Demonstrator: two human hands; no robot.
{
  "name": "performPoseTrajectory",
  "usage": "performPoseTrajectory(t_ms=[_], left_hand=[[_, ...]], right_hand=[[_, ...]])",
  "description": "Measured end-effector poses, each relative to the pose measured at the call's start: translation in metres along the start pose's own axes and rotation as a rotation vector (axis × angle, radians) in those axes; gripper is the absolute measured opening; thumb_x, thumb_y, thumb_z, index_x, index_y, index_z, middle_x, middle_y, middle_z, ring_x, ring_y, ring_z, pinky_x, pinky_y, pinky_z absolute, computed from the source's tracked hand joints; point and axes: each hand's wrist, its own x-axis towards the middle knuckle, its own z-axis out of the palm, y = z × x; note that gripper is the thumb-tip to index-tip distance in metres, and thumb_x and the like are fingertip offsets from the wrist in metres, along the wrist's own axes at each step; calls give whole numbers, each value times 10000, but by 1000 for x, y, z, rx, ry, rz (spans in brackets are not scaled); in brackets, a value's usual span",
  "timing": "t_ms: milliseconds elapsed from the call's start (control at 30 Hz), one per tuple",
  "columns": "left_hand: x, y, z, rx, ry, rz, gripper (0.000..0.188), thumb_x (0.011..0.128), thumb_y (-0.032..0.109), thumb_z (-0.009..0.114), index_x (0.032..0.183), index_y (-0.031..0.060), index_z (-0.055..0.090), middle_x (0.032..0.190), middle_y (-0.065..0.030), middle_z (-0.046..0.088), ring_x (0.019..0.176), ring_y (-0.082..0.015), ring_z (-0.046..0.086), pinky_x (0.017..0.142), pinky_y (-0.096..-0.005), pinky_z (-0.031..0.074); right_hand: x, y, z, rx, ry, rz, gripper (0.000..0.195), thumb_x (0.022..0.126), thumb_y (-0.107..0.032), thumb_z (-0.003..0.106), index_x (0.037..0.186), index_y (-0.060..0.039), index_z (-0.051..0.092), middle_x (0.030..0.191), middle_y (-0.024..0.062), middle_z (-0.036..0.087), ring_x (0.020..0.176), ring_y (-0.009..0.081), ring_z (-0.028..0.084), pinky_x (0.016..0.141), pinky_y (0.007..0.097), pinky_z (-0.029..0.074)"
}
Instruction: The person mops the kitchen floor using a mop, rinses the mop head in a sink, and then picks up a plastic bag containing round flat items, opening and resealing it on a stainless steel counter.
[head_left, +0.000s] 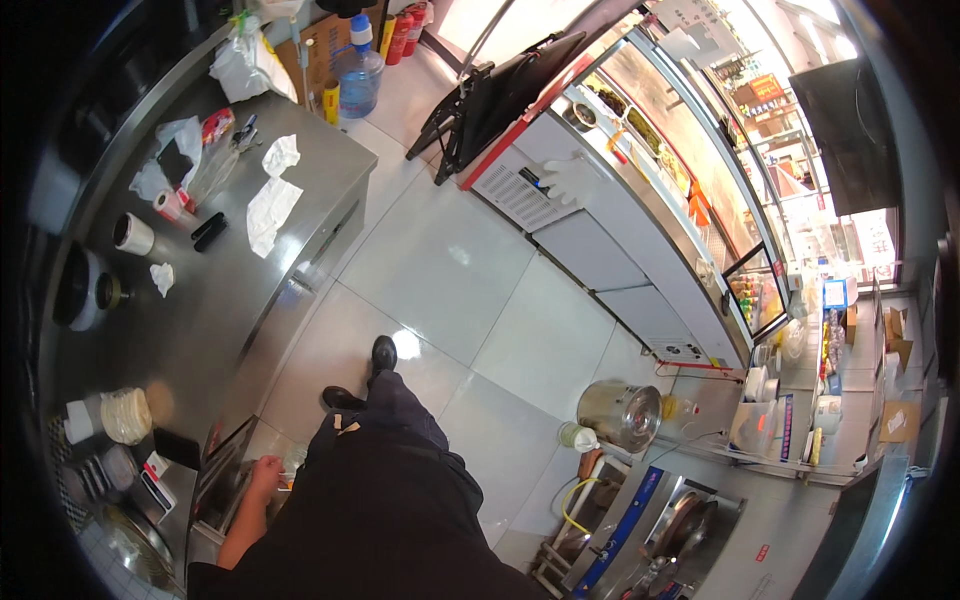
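My left hand (267, 476) is low at my left side, by an opened compartment (225, 487) in the steel counter's side. Its fingers are curled. A small white and orange item (286, 484) and some clear plastic (297, 454) lie just beyond the fingers; whether the hand grips either cannot be made out. My right hand is out of view. Above the compartment, the steel counter (202, 322) bears a stack of pale round wrappers or lids (126, 416), a phone-like white device (156, 491) and a dark flat slab (177, 448).
Crumpled paper (274, 217), a paper roll (133, 233) and plastic bags (172, 154) lie further along the counter. Across the tiled floor (420, 262) stands a glass display case (645, 217). A steel pot (619, 416) and a cooking appliance (645, 532) are at right. A water jug (360, 75) stands at the back.
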Motion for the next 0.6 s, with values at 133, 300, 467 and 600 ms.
performPoseTrajectory(t_ms=[133,300,467,600], left_hand=[[-21,38,21,173,-23,44,234,1022,196,611,1202,49,583,885,-88,652,628,-175,621,543,-339,542],[14,66,14,87,67,58,253,1004,179,628,1220,50,597,900,-77,667,639,-155,620,551,-314,528],[9,109,31,-139,183,165,272,992,183,657,1225,45,631,899,-67,706,671,-137,644,570,-305,530],[-15,122,59,-102,255,233,282,993,199,661,1227,42,637,903,-72,722,686,-138,655,601,-315,540]], right_hand=[[56,-22,-37,47,-27,-195,242,1040,-163,483,804,-134,526,634,-51,495,504,83,445,543,253,426],[65,-161,-103,1410,-680,443,215,1005,-78,436,829,6,528,553,-53,479,463,76,522,487,254,536],[84,-289,-147,1274,-369,430,299,961,-81,517,1072,189,455,607,-23,480,449,98,485,442,213,482],[123,-350,-179,1111,-539,393,363,943,-111,480,1060,230,443,596,-15,507,468,103,514,445,224,506]])
